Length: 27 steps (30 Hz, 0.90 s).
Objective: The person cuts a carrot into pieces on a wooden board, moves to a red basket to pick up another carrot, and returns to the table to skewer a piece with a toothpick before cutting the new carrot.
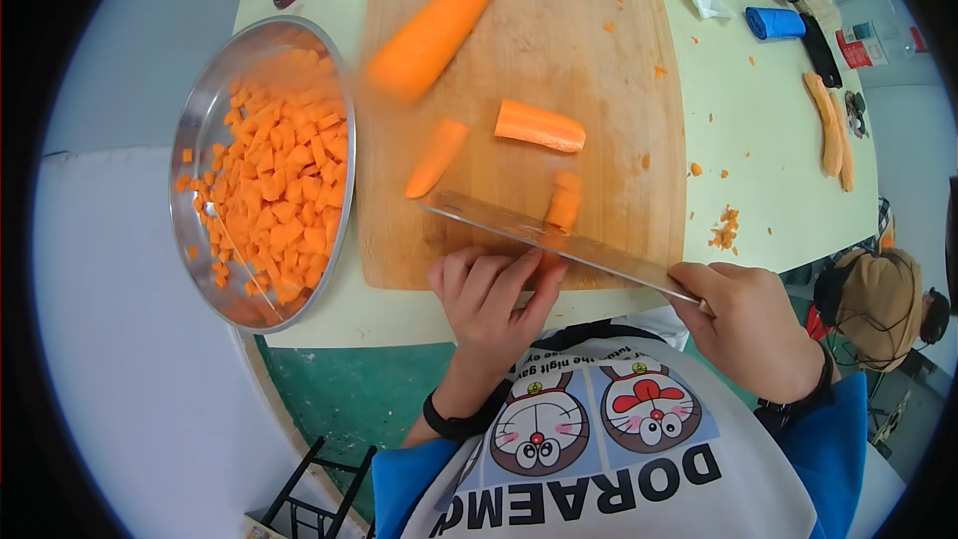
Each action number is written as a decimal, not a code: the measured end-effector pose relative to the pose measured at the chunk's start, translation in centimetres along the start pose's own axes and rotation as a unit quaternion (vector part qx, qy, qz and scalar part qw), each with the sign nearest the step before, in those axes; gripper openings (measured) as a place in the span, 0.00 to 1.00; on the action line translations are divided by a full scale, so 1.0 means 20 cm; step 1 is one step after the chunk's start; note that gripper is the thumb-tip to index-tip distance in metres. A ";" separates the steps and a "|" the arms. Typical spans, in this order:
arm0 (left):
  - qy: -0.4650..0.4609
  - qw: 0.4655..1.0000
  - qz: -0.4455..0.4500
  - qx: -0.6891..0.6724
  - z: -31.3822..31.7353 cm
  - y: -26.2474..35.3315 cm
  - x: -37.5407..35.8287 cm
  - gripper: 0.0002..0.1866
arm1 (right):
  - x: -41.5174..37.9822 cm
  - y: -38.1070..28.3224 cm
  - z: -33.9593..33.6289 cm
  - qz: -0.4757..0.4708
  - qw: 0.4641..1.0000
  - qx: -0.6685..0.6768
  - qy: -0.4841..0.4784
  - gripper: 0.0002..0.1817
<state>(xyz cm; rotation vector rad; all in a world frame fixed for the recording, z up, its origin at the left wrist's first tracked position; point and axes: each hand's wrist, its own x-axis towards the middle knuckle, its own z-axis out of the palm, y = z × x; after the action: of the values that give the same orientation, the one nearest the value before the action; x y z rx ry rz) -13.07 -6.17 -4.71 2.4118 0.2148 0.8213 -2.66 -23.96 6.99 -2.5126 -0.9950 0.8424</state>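
A round steel bowl [205, 130] heaped with diced carrot is seen at the left, beside a rectangular bamboo cutting board [599, 90]. An orange carrot strip [562, 205] at the board's near edge is pinned under the curled fingers of the left hand [491, 297]. A broad steel knife blade [554, 238] is laid across it, its handle enclosed by the right hand [750, 317].

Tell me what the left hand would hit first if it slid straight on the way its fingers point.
Likely the knife blade: the left hand points up the cutting board, fingertips already at the blade, beside the carrot piece. Depth is unclear.
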 end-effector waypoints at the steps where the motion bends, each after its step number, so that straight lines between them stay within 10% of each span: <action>1: 0.002 1.000 -0.002 0.001 0.00 0.01 0.00 0.12 | -0.01 -0.01 -0.01 -0.002 1.000 -0.002 -0.001 0.05; 27: 0.058 0.998 -0.008 -0.017 -0.01 -0.01 -0.03 0.13 | -0.06 -0.02 0.02 0.013 1.000 -0.003 -0.006 0.12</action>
<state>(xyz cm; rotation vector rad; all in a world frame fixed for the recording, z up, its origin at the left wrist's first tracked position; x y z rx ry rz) -13.66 -6.12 -4.97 2.3294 0.2638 0.9515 -3.87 -24.50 7.44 -2.5341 -0.9732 0.8638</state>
